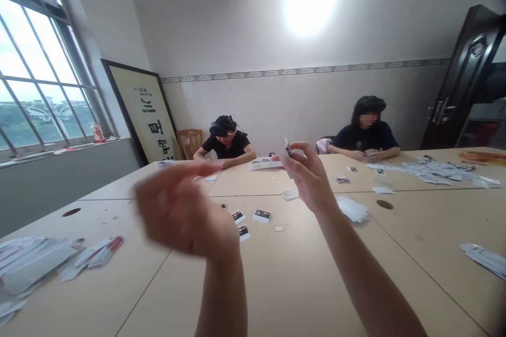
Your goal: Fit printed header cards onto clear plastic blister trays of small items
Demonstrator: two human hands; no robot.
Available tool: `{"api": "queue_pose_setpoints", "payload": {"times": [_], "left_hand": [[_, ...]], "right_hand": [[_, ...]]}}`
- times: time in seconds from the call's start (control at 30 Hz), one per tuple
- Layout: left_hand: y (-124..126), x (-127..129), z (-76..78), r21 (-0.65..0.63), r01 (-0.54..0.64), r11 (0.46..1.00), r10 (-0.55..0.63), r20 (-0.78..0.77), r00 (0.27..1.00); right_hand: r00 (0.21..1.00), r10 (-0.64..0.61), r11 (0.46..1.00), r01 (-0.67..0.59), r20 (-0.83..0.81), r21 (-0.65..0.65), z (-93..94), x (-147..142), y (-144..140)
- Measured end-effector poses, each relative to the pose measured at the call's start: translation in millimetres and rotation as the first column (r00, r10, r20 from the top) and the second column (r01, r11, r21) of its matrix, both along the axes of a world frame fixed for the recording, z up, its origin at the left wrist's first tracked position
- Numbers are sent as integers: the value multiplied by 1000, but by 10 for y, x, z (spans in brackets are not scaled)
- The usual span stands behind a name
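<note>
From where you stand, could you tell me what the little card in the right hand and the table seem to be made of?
The small card, pinched by the right hand, looks like thin printed paper or card with a dark picture; it is too small to judge its finish. The table looks like pale wood-look laminate: smooth, even beige, faint sheen, straight seams between panels.

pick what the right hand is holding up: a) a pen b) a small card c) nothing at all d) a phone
b, the right hand pinches a small card at its fingertips, raised above the table, while the blurred left hand looks open and holds nothing that shows.
</note>
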State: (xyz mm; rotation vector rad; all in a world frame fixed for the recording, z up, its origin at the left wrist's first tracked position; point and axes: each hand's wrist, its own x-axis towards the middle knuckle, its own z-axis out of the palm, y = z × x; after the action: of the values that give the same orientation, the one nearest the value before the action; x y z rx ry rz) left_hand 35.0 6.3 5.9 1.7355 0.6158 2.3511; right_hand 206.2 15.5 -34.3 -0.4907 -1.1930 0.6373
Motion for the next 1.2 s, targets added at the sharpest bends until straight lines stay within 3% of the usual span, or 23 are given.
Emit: {"api": "queue_pose_setpoints", "payload": {"times": [0.07,0.13,0.2,0.3,0.4,0.53,0.63,0.7,0.8,0.87,1.03,1.2], "left_hand": [[128,26,0,-32,30,999,-30,-2,1000],[285,12,-9,-254,93,963,-135,-152,979],[430,-23,-25,-483,117,868,-280,-280,918],[549,-55,-43,-685,255,683,-547,-247,800],[550,-38,-35,-740,394,544,-703,-146,696],[524,4,-10,-681,533,501,-765,-61,641],[530,24,-13,-622,573,534,-759,-54,649],[536,36,-28,-579,528,621,-698,-103,709],[528,50,-57,-487,388,782,-517,-160,841],[503,58,-69,-444,317,838,-432,-186,882],[382,80,-42,-429,276,860,-429,-316,846],[302,99,-5,-410,358,839,-487,-272,830]], "right_hand": [[997,-23,1000,22,71,10,22,19,-65],[994,-23,1000,21,108,17,38,40,-100],[992,-11,1000,8,124,24,51,53,-116],[989,-43,998,37,143,44,60,53,-119],[974,-131,991,122,183,62,62,46,-113],[956,-173,984,157,236,86,78,51,-127],[962,-150,986,128,228,108,111,61,-181],[957,-195,978,175,216,112,135,68,-229],[929,-320,946,302,187,120,153,78,-291],[911,-364,929,341,195,140,153,77,-319],[819,-470,883,437,329,173,149,41,-364],[727,-599,800,560,335,215,167,37,-371]]}}
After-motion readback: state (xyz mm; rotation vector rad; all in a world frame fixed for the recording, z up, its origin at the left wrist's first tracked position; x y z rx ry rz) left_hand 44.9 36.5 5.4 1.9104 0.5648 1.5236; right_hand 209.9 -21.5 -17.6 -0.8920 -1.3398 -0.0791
